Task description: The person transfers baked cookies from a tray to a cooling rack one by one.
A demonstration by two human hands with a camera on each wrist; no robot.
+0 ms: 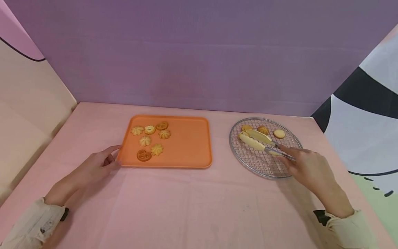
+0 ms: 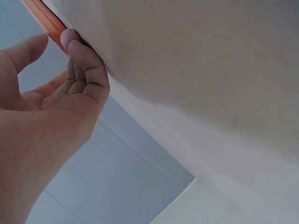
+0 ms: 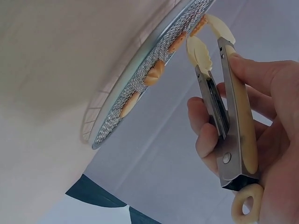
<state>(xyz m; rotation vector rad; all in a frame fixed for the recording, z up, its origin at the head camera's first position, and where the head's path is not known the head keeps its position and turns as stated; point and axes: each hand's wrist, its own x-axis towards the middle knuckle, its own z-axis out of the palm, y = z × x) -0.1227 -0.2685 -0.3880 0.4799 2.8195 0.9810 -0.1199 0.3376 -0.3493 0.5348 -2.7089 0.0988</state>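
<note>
Resting beside the left edge of a flat orange rectangular tray with rounded corners (image 1: 189,142), the left hand (image 1: 94,167) has its fingers loosely bent, the fingertips at the rim. Just right of that hand, on the tray's nearer half, lie seven small baked cookies: five pale ridged cookies (image 1: 145,140) and two browner cookies with cut-out patterns (image 1: 144,155). The tray's bare right half lies farthest from those fingers.

Well to the right, the right hand (image 1: 311,169) grips metal-and-cream tongs with a ring at the end (image 3: 243,126), thumb on one arm and fingers round the other. The tongs' arms stand apart (the wrist view shows the gap plainly).

Beneath and ahead of this grip is a round silver wire-mesh rack (image 1: 264,173). At the tongs' cream tips (image 1: 252,142) lies a golden cookie (image 1: 240,135); whether they touch it I cannot tell. Beyond the tongs, from left to right, sit a round golden cookie (image 1: 246,128), a ridged brown cookie (image 1: 263,129) and a pale smooth cookie (image 1: 279,134), the last nearest the knuckles.
</note>
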